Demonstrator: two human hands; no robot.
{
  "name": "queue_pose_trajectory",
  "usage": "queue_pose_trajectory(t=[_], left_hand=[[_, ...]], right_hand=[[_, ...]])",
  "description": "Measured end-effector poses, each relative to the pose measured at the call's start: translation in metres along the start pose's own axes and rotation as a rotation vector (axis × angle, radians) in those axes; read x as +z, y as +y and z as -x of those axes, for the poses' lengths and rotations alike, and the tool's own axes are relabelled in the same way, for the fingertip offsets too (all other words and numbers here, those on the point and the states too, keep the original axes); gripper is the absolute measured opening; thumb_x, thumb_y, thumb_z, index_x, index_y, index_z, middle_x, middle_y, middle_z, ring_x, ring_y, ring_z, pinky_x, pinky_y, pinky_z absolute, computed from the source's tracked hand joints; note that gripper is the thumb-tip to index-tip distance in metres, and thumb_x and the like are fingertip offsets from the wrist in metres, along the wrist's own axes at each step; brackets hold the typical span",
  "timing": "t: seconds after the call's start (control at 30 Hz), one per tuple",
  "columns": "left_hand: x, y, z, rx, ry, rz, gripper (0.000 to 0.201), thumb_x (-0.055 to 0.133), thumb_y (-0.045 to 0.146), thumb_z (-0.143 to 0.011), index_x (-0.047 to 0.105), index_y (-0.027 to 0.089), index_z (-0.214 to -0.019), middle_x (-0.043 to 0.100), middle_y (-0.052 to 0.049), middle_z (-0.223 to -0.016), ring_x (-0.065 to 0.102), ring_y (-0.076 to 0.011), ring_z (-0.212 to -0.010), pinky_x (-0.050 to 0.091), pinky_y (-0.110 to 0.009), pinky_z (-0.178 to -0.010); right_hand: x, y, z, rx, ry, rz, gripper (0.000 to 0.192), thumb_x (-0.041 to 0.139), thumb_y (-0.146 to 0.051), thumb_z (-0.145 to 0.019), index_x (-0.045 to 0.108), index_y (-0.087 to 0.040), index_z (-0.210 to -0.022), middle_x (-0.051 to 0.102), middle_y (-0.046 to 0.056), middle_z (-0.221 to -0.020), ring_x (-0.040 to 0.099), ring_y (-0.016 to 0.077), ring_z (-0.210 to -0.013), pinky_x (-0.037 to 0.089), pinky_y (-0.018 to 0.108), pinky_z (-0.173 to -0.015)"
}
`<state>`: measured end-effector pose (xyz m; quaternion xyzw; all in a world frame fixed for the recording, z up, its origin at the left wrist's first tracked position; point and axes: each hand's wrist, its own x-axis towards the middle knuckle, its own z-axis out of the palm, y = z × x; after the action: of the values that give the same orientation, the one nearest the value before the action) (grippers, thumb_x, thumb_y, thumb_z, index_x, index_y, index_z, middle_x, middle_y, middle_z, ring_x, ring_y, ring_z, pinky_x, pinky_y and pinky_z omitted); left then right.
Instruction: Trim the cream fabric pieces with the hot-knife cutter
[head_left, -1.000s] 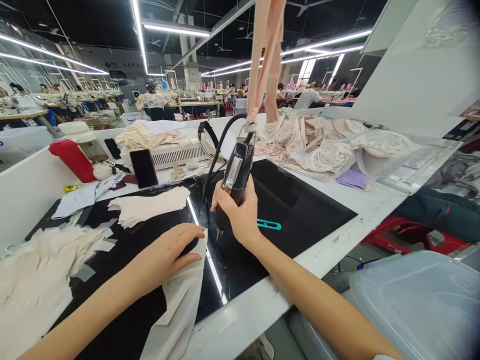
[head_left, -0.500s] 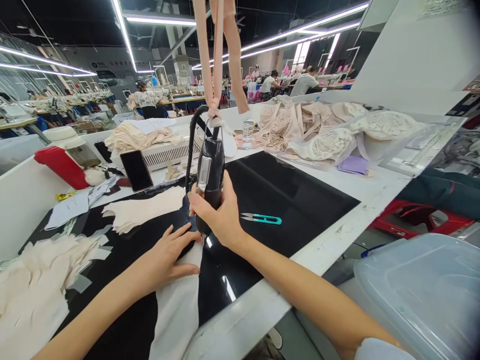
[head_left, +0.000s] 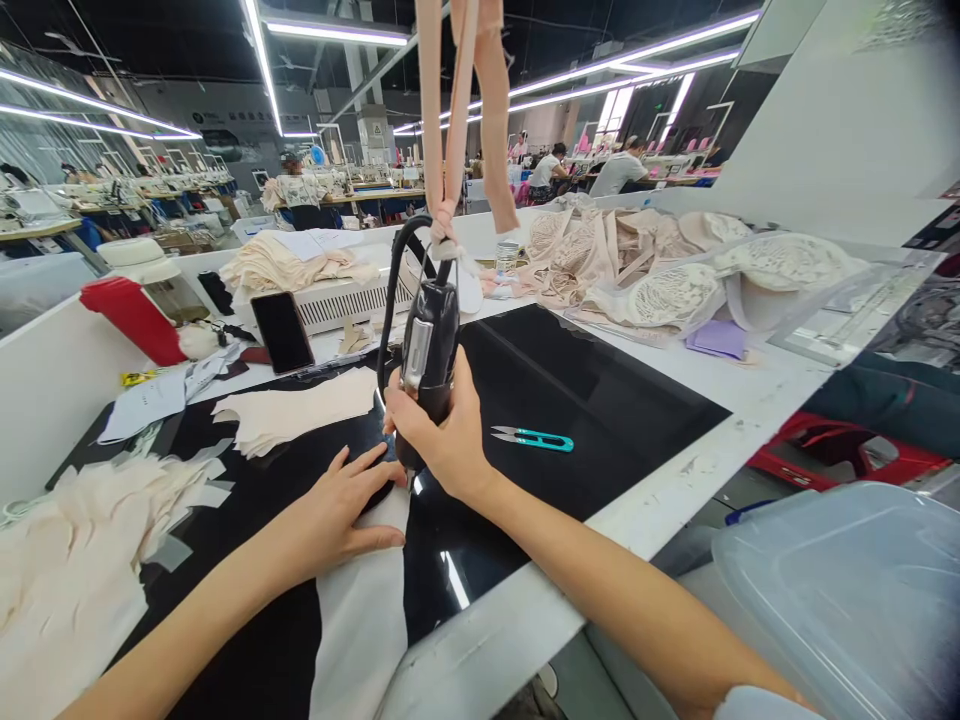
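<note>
Teal snips, phone, lace pile

Garment factory floor, lingerie line by the look of it. Long rows of sewing stations under strip lights, workers seated at them in the background. Near counter carries stacks of cut beige fabric pieces, a heap of lace bra parts, thread snips and offcuts. Handheld cutter hangs from fabric straps overhead.
</note>
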<state>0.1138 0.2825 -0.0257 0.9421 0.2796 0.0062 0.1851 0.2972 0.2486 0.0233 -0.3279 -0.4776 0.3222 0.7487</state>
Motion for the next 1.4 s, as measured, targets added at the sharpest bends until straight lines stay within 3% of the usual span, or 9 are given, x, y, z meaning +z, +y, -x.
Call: queue_pose_trajectory(t=[0.23, 0.43, 0.63, 0.8, 0.93, 1.2, 1.4], left_hand=[[-0.002, 0.003, -0.001, 0.007, 0.007, -0.008, 0.042, 0.072, 0.046, -0.095, 0.058, 0.028, -0.130, 0.056, -0.008, -0.151, 0.033, -0.0358, -0.154, 0.017, -0.074, -0.123], [-0.003, 0.005, -0.002, 0.002, 0.033, 0.008, 0.048, 0.077, 0.043, -0.091, 0.061, 0.025, -0.133, 0.057, -0.012, -0.150, 0.032, -0.0392, -0.154, 0.031, -0.072, -0.119], [-0.007, 0.004, -0.002, -0.001, -0.012, 0.014, 0.057, 0.077, 0.046, -0.091, 0.057, 0.026, -0.140, 0.054, -0.013, -0.154, 0.029, -0.0389, -0.155, 0.028, -0.073, -0.120], [-0.007, 0.003, -0.001, 0.009, 0.002, 0.044, 0.083, 0.081, 0.044, -0.088, 0.040, 0.029, -0.158, 0.037, -0.015, -0.166, 0.030, -0.0430, -0.154, 0.022, -0.075, -0.120], [-0.006, 0.002, -0.002, 0.000, -0.014, 0.057, 0.088, 0.081, 0.042, -0.088, 0.033, 0.031, -0.162, 0.029, -0.014, -0.169, 0.028, -0.0437, -0.154, 0.015, -0.076, -0.121], [-0.010, 0.008, -0.001, 0.002, -0.005, 0.083, 0.081, 0.083, 0.039, -0.086, 0.045, 0.027, -0.156, 0.032, -0.014, -0.168, 0.033, -0.0446, -0.152, 0.019, -0.074, -0.122], [-0.009, 0.006, -0.001, 0.018, 0.023, 0.066, 0.085, 0.082, 0.040, -0.086, 0.041, 0.026, -0.159, 0.036, -0.017, -0.166, 0.034, -0.0440, -0.152, 0.025, -0.073, -0.120]], right_hand=[[0.000, -0.005, 0.008, 0.016, -0.019, -0.058, 0.031, 0.075, -0.029, -0.077, 0.049, -0.027, -0.094, 0.057, -0.006, -0.077, 0.053, 0.0126, -0.063, 0.051, 0.030, -0.061], [0.001, -0.006, 0.014, 0.018, -0.031, -0.010, 0.030, 0.074, -0.026, -0.076, 0.050, -0.027, -0.094, 0.057, -0.005, -0.078, 0.053, 0.0136, -0.067, 0.051, 0.030, -0.061], [0.000, -0.010, 0.016, 0.022, -0.030, -0.038, 0.029, 0.074, -0.027, -0.078, 0.050, -0.028, -0.093, 0.057, -0.004, -0.078, 0.054, 0.0139, -0.066, 0.051, 0.030, -0.061], [0.002, -0.016, 0.023, 0.045, -0.031, -0.062, 0.032, 0.076, -0.026, -0.074, 0.050, -0.028, -0.092, 0.057, -0.003, -0.078, 0.054, 0.0150, -0.067, 0.052, 0.032, -0.061], [0.002, -0.016, 0.025, 0.037, -0.027, -0.066, 0.032, 0.077, -0.025, -0.073, 0.051, -0.028, -0.092, 0.058, -0.003, -0.079, 0.053, 0.0156, -0.069, 0.051, 0.033, -0.062], [0.003, -0.015, 0.030, 0.066, -0.056, -0.087, 0.034, 0.078, -0.025, -0.072, 0.053, -0.026, -0.095, 0.056, -0.004, -0.079, 0.052, 0.0137, -0.069, 0.050, 0.031, -0.064], [0.004, -0.018, 0.028, 0.054, -0.040, -0.055, 0.032, 0.077, -0.025, -0.073, 0.051, -0.026, -0.091, 0.055, -0.004, -0.078, 0.052, 0.0137, -0.067, 0.051, 0.030, -0.061]])
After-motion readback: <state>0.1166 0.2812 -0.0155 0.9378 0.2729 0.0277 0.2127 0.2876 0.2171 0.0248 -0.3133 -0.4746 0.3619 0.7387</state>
